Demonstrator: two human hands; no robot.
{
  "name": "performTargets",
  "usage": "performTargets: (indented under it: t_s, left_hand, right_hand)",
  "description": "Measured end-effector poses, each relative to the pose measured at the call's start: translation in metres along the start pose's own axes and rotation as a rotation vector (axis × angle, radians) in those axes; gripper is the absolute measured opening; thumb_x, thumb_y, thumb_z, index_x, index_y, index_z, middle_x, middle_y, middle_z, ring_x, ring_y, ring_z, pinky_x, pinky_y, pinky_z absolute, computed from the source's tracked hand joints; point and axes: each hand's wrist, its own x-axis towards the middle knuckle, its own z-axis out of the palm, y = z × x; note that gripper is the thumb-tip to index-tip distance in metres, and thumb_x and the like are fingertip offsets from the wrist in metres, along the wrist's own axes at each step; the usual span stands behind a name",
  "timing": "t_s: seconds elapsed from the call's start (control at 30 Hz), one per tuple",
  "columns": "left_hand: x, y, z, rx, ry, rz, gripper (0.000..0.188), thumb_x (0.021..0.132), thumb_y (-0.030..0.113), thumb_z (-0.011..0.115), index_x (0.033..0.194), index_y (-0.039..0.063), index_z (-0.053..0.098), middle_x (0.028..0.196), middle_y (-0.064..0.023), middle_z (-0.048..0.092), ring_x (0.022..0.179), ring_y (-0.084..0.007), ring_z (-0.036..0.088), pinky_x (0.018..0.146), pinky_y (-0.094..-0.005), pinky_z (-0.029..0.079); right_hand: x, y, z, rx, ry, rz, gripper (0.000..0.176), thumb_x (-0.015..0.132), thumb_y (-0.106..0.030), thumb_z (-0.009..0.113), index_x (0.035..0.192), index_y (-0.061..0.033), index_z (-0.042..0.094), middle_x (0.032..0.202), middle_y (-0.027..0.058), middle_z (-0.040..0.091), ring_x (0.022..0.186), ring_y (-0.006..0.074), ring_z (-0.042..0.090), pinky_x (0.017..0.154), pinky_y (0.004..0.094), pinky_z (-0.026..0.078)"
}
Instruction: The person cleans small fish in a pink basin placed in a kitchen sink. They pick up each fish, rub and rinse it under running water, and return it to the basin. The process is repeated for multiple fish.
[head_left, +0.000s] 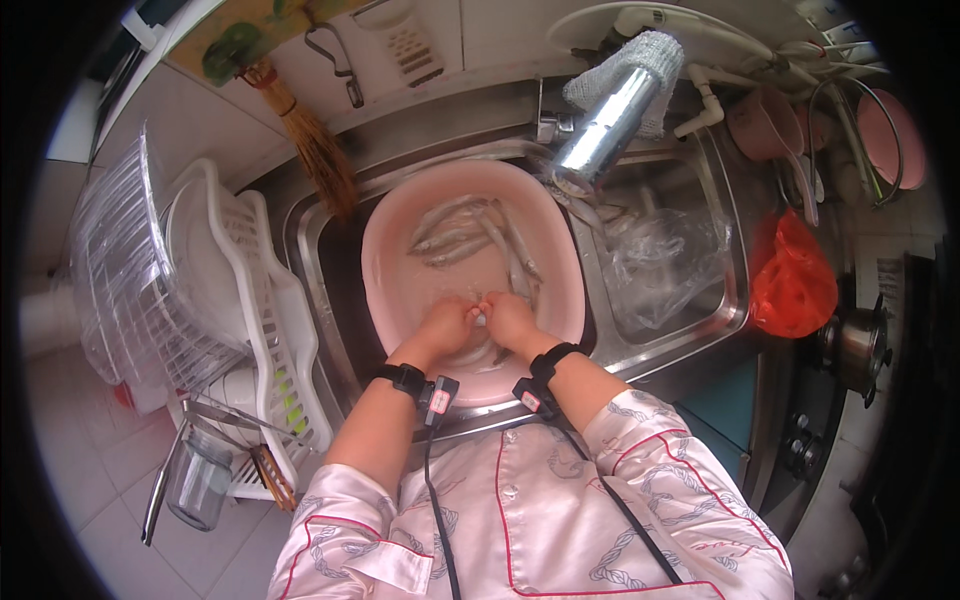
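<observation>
A pink plastic basin (571, 247) stands in the left bowl of a steel sink, with several small slender silvery fish (454, 251) lying in water in it. Over the near half of the basin, my left hand (448, 324) and my right hand (508, 321) meet, fingertips together, pinching a small pale fish (480, 321); most of it is hidden. Below my hands a pale fish-like shape lies near the basin's wall. More fish (581, 210) rest on the divider at the basin's upper right, beneath the faucet (607, 124), which has a grey cloth (656, 56) over it.
A clear plastic bag (652, 262) lies in the right sink bowl. On the left stands a white dish rack (259, 300) with plates, chopsticks and a glass jar (199, 480). A straw brush (311, 146) hangs behind the sink. At right are a red plastic bag (795, 285) and a metal pot (862, 345).
</observation>
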Motion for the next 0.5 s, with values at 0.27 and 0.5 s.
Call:
performTargets:
  t_s: [0.27, 0.5]
  left_hand:
    - [-0.008, -0.004, 0.014, -0.285, -0.027, -0.213, 0.02, 0.081, 0.011, 0.047, 0.096, 0.004, 0.058, 0.09, -0.0185, 0.059, 0.085, -0.0341, 0.055, 0.074, -0.038, 0.042]
    - [-0.014, 0.006, 0.004, -0.524, -0.03, -0.219, 0.02, 0.083, 0.015, 0.049, 0.094, 0.003, 0.06, 0.087, -0.0169, 0.061, 0.079, -0.0269, 0.058, 0.072, -0.0345, 0.043]
  right_hand:
    - [0.003, -0.001, -0.003, -0.02, -0.043, -0.038, 0.023, 0.076, -0.024, 0.056, 0.073, -0.0027, 0.061, 0.073, 0.0179, 0.06, 0.072, 0.0349, 0.058, 0.065, 0.0428, 0.045]
    - [0.011, 0.008, -0.007, -0.173, -0.37, -0.097, 0.028, 0.077, -0.031, 0.057, 0.078, -0.0039, 0.063, 0.077, 0.0186, 0.06, 0.075, 0.0352, 0.057, 0.067, 0.0415, 0.044]
